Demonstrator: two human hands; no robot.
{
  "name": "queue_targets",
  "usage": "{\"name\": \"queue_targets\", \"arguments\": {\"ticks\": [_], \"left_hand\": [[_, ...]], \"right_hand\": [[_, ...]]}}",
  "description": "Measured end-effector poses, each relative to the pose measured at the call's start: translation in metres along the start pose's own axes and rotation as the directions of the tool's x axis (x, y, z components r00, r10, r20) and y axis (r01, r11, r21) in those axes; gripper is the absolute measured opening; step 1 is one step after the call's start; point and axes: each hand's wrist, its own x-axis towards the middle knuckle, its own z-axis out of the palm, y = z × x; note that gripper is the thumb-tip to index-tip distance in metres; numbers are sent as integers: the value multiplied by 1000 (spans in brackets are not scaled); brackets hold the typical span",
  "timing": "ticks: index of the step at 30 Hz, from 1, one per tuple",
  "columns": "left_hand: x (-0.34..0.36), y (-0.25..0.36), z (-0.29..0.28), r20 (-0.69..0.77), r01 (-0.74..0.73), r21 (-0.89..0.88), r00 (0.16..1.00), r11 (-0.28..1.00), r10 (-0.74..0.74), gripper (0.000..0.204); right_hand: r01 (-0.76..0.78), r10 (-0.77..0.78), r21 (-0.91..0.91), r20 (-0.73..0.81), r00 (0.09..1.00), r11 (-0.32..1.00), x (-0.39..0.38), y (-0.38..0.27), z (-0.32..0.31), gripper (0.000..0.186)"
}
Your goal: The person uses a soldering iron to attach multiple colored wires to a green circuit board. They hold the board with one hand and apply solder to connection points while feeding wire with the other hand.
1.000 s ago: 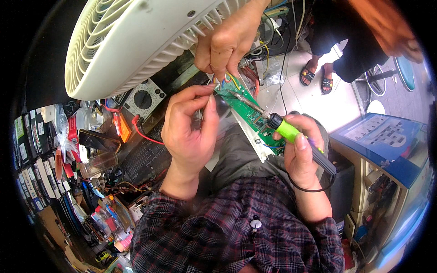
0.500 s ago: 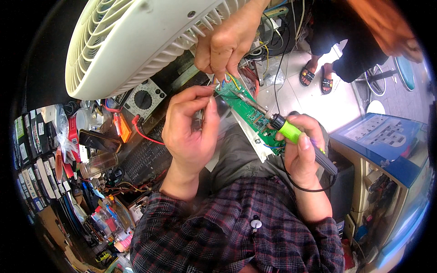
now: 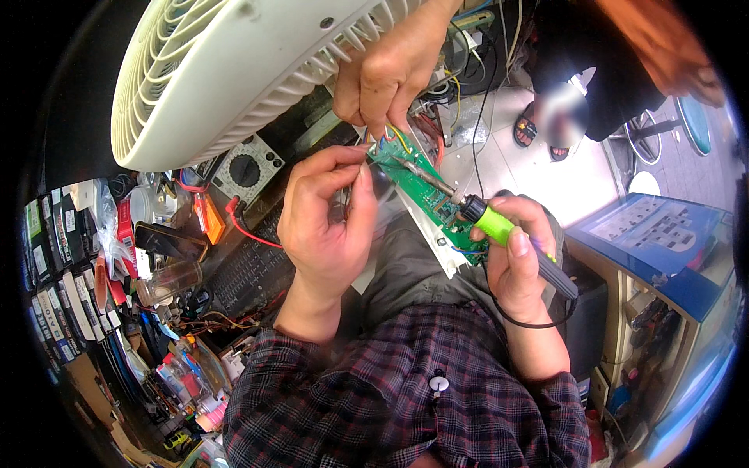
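Note:
My right hand (image 3: 519, 253) grips a soldering iron (image 3: 495, 225) with a green and dark handle. Its metal tip rests over the upper part of a green circuit board (image 3: 427, 195), close to where thin coloured wires (image 3: 398, 143) join. My left hand (image 3: 328, 210) is closed in a pinch at the board's upper left edge; what its fingertips hold is too small to make out. From the top, another person's hand (image 3: 390, 74) reaches down and holds the wires at the board's end. A white plastic piece (image 3: 443, 246) lies under the board, above my lap.
A large white fan (image 3: 242, 78) looms at the upper left. Behind my left hand are a multimeter (image 3: 248, 170) with a red lead, a phone (image 3: 168, 242) and stacked boxes (image 3: 58, 234). A blue-topped cabinet (image 3: 655, 234) stands at right; a person in sandals (image 3: 527, 129) stands beyond.
The soldering iron has shifted very slightly leftward, its tip still over the board. My left hand and the other person's hand keep their places.

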Motion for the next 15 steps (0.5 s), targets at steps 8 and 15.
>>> {"name": "queue_targets", "arguments": {"ticks": [8,15], "left_hand": [[1,0,1,-5,-2,2,1000,1000,2,11],[2,1,0,6,6,18,1000,1000,-6,11]], "right_hand": [[0,0,-10,-7,1000,1000,0,1,-1,42],[-24,24,-33,-9,1000,999,-1,1,-1,42]]}}
